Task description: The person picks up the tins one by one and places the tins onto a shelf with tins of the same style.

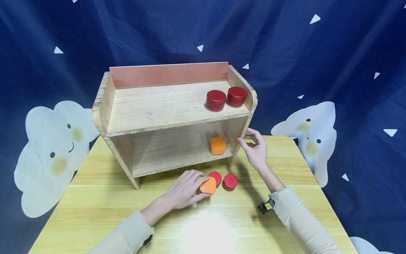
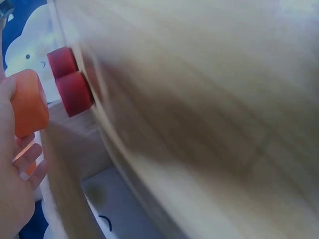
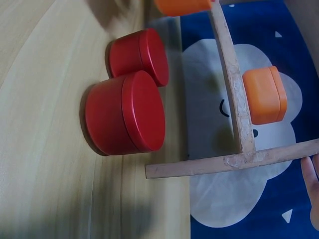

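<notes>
My left hand [image 1: 187, 188] grips an orange rounded-square tin [image 1: 208, 186] between thumb and fingers, in front of the wooden shelf [image 1: 152, 109]. The held tin [image 2: 29, 102] also shows in the left wrist view. Just beyond it, two red round tins [image 1: 229, 182] stand side by side on the table. With bent fingers, my right hand [image 1: 256, 150] touches the outside of the shelf's right side panel; only some fingers [image 3: 310, 181] show in the right wrist view. Another orange tin [image 1: 217, 146] sits at the right end of the lower shelf.
Two larger-looking red tins [image 1: 216, 100] stand at the right end of the top shelf. The shelf unit stands angled on the wooden table [image 1: 95, 208], its side panels rising above the top board. Behind hangs a dark blue curtain [image 1: 158, 31] with clouds.
</notes>
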`<state>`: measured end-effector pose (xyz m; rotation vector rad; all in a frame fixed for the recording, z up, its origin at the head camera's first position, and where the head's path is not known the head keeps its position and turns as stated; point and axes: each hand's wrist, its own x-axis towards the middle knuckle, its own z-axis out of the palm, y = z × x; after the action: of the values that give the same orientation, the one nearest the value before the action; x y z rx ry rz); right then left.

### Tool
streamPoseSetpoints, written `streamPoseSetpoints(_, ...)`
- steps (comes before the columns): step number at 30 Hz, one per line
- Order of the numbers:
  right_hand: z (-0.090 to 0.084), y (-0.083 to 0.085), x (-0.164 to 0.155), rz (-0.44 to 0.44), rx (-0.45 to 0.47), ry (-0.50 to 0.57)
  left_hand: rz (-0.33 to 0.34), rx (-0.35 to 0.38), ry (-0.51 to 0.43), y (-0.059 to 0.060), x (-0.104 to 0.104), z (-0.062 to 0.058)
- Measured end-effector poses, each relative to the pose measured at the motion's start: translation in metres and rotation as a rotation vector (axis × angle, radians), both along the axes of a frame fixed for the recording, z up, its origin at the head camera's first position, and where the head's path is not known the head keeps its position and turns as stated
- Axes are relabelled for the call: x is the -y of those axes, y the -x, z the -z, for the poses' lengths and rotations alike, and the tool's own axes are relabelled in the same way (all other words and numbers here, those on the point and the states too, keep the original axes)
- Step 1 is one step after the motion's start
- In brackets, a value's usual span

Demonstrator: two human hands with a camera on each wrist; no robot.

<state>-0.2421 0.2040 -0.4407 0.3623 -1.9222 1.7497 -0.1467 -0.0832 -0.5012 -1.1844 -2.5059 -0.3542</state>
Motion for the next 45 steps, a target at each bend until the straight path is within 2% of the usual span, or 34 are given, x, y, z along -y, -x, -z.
streamPoseSetpoints(5,0.000,0.000,0.000,0.004,0.000,-0.002,-0.021,-0.028,-0.032,0.003,0.003,-0.005)
streamPoseSetpoints(12,-0.001,0.000,0.001,0.012,0.009,0.009,-0.089,-0.009,-0.050,0.006,0.004,-0.011)
streamPoseSetpoints(17,-0.001,0.000,0.002,0.009,0.016,0.025,-0.116,-0.026,-0.110,0.009,0.005,-0.016)
streamPoseSetpoints(24,-0.001,0.002,0.002,0.010,0.015,0.026,-0.144,-0.044,-0.165,0.016,0.007,-0.023)
streamPoseSetpoints(31,-0.001,0.001,0.001,0.007,0.000,0.010,-0.172,-0.079,-0.205,0.025,0.011,-0.025)
streamPoseSetpoints(38,-0.001,0.000,-0.001,0.008,0.004,-0.018,-0.207,-0.061,-0.202,0.032,0.013,-0.027)
streamPoseSetpoints(45,0.000,0.000,0.000,0.004,0.002,-0.002,-0.235,-0.062,-0.184,0.039,0.010,-0.025)
